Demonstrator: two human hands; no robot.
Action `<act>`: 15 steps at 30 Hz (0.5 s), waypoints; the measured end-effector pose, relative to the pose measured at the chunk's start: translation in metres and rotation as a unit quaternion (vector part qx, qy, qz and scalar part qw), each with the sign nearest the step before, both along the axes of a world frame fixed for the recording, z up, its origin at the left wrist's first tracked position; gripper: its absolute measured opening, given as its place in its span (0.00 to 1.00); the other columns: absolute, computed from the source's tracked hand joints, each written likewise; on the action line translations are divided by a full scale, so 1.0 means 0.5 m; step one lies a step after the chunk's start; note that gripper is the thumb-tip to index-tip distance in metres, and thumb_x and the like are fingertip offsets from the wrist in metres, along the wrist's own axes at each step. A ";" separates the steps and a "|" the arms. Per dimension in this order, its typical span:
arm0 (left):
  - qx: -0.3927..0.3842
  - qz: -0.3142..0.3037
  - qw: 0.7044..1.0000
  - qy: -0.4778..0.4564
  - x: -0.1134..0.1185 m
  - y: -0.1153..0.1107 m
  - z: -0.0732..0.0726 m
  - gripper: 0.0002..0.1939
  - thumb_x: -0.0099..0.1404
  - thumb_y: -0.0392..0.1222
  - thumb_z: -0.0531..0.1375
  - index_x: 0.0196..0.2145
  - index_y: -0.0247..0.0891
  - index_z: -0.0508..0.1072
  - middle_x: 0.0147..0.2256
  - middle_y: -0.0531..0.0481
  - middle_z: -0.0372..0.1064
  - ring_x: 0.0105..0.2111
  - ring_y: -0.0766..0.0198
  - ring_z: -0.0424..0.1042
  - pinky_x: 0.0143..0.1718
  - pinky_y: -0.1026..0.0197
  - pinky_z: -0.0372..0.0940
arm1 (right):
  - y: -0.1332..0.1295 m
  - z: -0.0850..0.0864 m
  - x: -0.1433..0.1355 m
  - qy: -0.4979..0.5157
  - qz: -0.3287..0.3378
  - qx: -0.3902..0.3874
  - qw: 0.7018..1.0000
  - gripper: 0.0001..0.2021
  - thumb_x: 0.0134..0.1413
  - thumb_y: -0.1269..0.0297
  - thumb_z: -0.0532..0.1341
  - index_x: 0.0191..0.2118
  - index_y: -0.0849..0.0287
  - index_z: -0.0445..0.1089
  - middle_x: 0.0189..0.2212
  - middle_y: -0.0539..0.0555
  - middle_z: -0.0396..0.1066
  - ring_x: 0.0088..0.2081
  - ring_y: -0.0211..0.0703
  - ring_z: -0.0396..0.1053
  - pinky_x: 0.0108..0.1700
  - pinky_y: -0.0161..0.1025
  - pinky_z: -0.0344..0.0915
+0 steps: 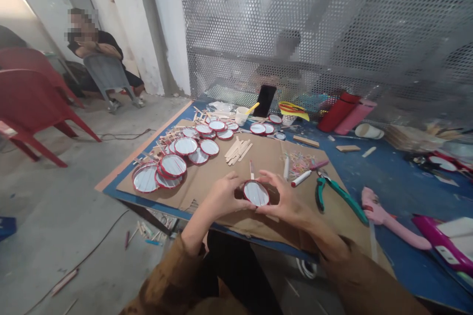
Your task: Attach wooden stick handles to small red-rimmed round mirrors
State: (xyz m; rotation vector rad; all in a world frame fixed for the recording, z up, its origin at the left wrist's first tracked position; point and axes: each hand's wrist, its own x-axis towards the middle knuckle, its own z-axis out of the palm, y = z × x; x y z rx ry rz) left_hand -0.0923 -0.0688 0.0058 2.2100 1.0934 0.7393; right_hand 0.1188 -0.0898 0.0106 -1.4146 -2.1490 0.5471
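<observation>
Between my two hands is a small round mirror-like disc (pixel 256 193) with a red rim and a stick pointing away from me. My left hand (pixel 226 196) grips its left edge, fingers curved round the rim. On the opposite edge, my right hand (pixel 283 197) holds it with thumb and fingers. Both hands are just above the cardboard sheet (pixel 207 189). A pile of wooden craft sticks (pixel 238 151) lies beyond them. To the left, several finished-looking red-rimmed discs (pixel 173 165) with sticks are heaped. Right of my hands are a marker pen (pixel 301 178) and teal-handled pliers (pixel 343 197).
Small coloured rubber bands (pixel 301 162) lie near the pens. A pink glue gun (pixel 388 219) and a purple tool (pixel 443 243) occupy the right. At the back stand a phone (pixel 265 101), paper cup (pixel 242 116) and red bottle (pixel 338 110), before a perforated metal panel (pixel 229 24). A person (pixel 98 44) sits left.
</observation>
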 end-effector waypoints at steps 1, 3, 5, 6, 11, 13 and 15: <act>0.000 -0.002 1.000 0.010 0.000 -0.005 0.000 0.28 0.46 0.54 0.68 0.44 0.39 0.74 0.32 0.51 0.65 0.30 0.64 0.66 0.30 0.65 0.59 | -0.005 -0.001 0.001 -0.006 0.000 0.002 1.000 0.41 0.34 0.58 0.70 0.57 0.53 0.55 0.49 0.58 0.67 0.51 0.55 0.64 0.52 0.51 0.60; -0.001 0.000 1.000 0.025 0.000 -0.010 0.003 0.28 0.47 0.54 0.67 0.45 0.40 0.73 0.32 0.51 0.65 0.30 0.63 0.67 0.30 0.65 0.59 | -0.008 -0.003 0.003 -0.009 -0.002 0.010 1.000 0.41 0.34 0.58 0.71 0.57 0.53 0.55 0.48 0.58 0.67 0.51 0.55 0.64 0.52 0.51 0.60; -0.002 0.003 1.000 0.028 0.003 -0.007 0.006 0.28 0.49 0.52 0.66 0.48 0.41 0.71 0.33 0.50 0.65 0.31 0.63 0.67 0.31 0.65 0.59 | -0.002 -0.007 0.004 -0.002 -0.006 0.023 1.000 0.41 0.35 0.57 0.70 0.57 0.54 0.54 0.49 0.58 0.67 0.51 0.54 0.64 0.52 0.51 0.60; -0.003 0.005 1.000 0.026 0.005 -0.003 0.008 0.28 0.50 0.51 0.66 0.49 0.41 0.71 0.33 0.50 0.66 0.32 0.63 0.67 0.31 0.64 0.60 | 0.004 -0.009 0.004 0.003 -0.010 0.030 1.000 0.41 0.36 0.56 0.70 0.58 0.54 0.54 0.49 0.58 0.67 0.52 0.54 0.63 0.52 0.50 0.60; -0.017 0.013 1.000 0.014 0.011 0.022 0.007 0.29 0.50 0.47 0.67 0.50 0.41 0.69 0.34 0.50 0.68 0.33 0.61 0.68 0.33 0.64 0.60 | 0.033 -0.013 0.000 0.011 -0.021 0.034 0.999 0.41 0.37 0.53 0.69 0.58 0.55 0.54 0.49 0.59 0.67 0.51 0.54 0.64 0.52 0.50 0.60; -0.020 0.010 1.000 0.013 0.013 0.028 0.006 0.28 0.51 0.47 0.66 0.49 0.41 0.70 0.34 0.49 0.69 0.34 0.61 0.68 0.33 0.63 0.60 | 0.038 -0.011 -0.001 0.010 -0.021 0.024 0.999 0.41 0.37 0.53 0.69 0.58 0.55 0.55 0.48 0.59 0.68 0.51 0.55 0.64 0.51 0.50 0.61; -0.024 0.009 0.999 0.019 0.014 0.031 0.007 0.27 0.51 0.46 0.66 0.49 0.41 0.70 0.36 0.49 0.70 0.35 0.60 0.69 0.34 0.63 0.61 | 0.039 -0.010 -0.002 0.011 -0.022 0.015 1.000 0.41 0.37 0.52 0.69 0.58 0.55 0.55 0.48 0.59 0.68 0.51 0.55 0.65 0.51 0.50 0.61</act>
